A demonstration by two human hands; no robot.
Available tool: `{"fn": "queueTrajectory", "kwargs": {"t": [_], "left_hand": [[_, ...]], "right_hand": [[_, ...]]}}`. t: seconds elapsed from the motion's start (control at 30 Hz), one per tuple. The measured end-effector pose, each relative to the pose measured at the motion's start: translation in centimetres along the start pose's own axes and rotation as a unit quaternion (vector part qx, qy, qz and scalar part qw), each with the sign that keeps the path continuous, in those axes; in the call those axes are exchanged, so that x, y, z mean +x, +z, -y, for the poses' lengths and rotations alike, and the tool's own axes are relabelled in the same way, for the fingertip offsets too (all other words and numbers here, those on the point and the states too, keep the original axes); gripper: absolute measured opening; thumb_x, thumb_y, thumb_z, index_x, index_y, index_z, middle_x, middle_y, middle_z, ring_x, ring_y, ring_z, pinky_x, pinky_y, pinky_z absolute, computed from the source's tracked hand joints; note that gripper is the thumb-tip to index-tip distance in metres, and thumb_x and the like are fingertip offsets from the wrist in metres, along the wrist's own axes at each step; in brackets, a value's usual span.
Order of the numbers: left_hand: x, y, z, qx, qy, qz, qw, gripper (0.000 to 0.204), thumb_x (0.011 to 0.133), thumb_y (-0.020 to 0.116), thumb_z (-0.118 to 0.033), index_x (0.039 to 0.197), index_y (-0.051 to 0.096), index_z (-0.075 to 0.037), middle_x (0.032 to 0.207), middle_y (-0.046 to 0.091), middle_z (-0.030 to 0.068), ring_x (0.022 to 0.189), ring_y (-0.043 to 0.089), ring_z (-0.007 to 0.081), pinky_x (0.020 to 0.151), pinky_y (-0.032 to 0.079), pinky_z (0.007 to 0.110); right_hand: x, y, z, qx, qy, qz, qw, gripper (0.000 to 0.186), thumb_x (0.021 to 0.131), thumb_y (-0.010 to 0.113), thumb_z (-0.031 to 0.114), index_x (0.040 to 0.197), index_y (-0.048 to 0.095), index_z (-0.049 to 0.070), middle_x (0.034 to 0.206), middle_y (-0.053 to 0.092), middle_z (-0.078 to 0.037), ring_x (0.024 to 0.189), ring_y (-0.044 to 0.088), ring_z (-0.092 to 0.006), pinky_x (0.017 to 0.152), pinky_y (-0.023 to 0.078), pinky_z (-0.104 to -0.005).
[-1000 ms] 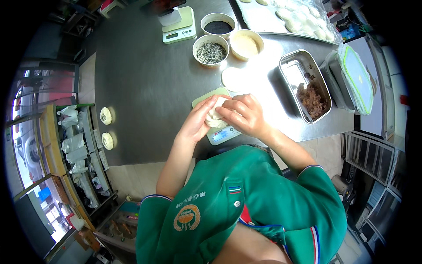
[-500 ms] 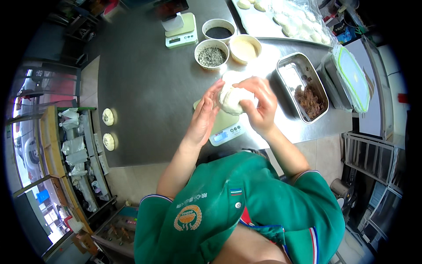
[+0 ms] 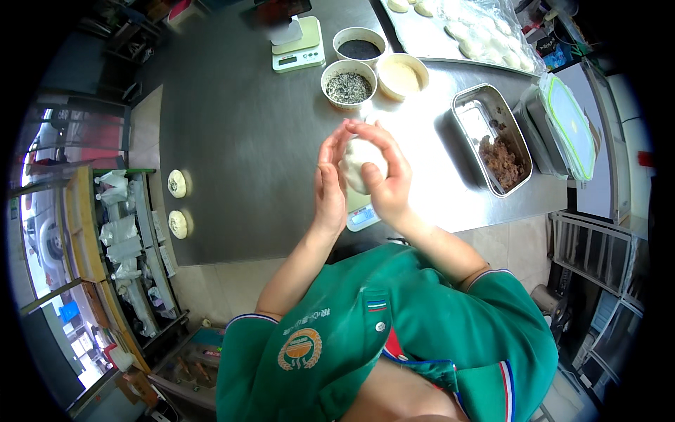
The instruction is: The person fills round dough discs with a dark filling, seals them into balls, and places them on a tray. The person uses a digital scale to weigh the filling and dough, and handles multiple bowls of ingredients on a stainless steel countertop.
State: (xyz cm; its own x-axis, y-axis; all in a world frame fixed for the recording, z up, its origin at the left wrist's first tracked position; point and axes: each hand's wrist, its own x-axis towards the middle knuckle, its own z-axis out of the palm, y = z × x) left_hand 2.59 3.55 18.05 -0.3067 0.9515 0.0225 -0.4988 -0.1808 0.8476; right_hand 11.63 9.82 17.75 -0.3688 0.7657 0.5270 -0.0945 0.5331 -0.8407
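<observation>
A smooth white ball of dough [image 3: 363,169] is cupped between my two hands above the table. My left hand [image 3: 330,186] lies along its left side, fingers together and pointing away from me. Curled round the far and right side is my right hand [image 3: 391,179], its thumb pressed on the near face of the dough. The fingertips of both hands meet at the far end. Beneath them is a kitchen scale [image 3: 362,217], mostly hidden, with only its front display edge showing. The underside of the dough cannot be seen.
Beyond my hands stand bowls of black seeds [image 3: 359,49], mixed seeds [image 3: 349,88] and pale seeds [image 3: 401,77]. A second scale [image 3: 297,53] is behind them. To the right are a steel pan [image 3: 461,105] of brown filling and a lidded container [image 3: 568,126]. Two seeded buns [image 3: 177,183] sit far left.
My hands have drawn closer together round the dough. The left hand now lies against it, and the right hand has turned, moving slightly left. The dough looks rounder and smoother.
</observation>
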Motion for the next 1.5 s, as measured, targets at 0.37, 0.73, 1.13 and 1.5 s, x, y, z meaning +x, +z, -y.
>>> {"fn": "queueTrajectory", "kwargs": {"t": [0.37, 0.73, 1.13, 1.5], "left_hand": [[9.6, -7.9, 0.5, -0.248, -0.206, -0.09, 0.942, 0.079, 0.093, 0.033, -0.071, 0.126, 0.052, -0.002, 0.113, 0.063, 0.0113, 0.101, 0.062, 0.0248, 0.087, 0.051, 0.04], [23.6, -10.1, 8.7, 0.367, -0.122, 0.003, 0.922, 0.049, 0.092, 0.064, -0.036, 0.123, 0.055, 0.001, 0.108, 0.066, 0.0143, 0.096, 0.065, 0.0231, 0.083, 0.052, 0.035], [21.0, -10.6, 8.7, 0.685, 0.009, 0.056, 0.727, 0.048, 0.08, 0.077, -0.024, 0.118, 0.059, -0.003, 0.112, 0.063, 0.0155, 0.103, 0.062, 0.0301, 0.087, 0.05, 0.041], [22.1, -9.7, 6.5, -0.054, -0.166, -0.209, 0.962, 0.069, 0.095, 0.038, -0.064, 0.128, 0.047, -0.004, 0.114, 0.059, 0.0085, 0.102, 0.061, 0.0226, 0.088, 0.052, 0.041]], "right_hand": [[-5.6, -6.9, -8.6, -0.248, 0.04, 0.027, 0.968, 0.047, 0.082, 0.064, 0.014, 0.126, 0.053, 0.002, 0.125, 0.054, -0.02, 0.115, 0.052, -0.0382, 0.095, 0.043, -0.0433], [-7.2, -10.8, -14.2, -0.225, 0.27, 0.05, 0.935, 0.013, 0.089, 0.062, 0.009, 0.097, 0.068, 0.001, 0.086, 0.067, -0.015, 0.067, 0.063, -0.0295, 0.062, 0.05, -0.0348], [-2.8, -10.0, -15.9, -0.178, 0.226, 0.052, 0.956, 0.01, 0.086, 0.063, 0.006, 0.094, 0.069, 0.003, 0.08, 0.066, -0.011, 0.067, 0.064, -0.0262, 0.062, 0.05, -0.0335], [8.2, 3.6, -16.8, -0.093, 0.006, 0.079, 0.993, 0.068, 0.086, 0.065, 0.027, 0.141, 0.039, -0.003, 0.147, 0.038, -0.024, 0.138, 0.034, -0.0397, 0.113, 0.027, -0.0521]]}}
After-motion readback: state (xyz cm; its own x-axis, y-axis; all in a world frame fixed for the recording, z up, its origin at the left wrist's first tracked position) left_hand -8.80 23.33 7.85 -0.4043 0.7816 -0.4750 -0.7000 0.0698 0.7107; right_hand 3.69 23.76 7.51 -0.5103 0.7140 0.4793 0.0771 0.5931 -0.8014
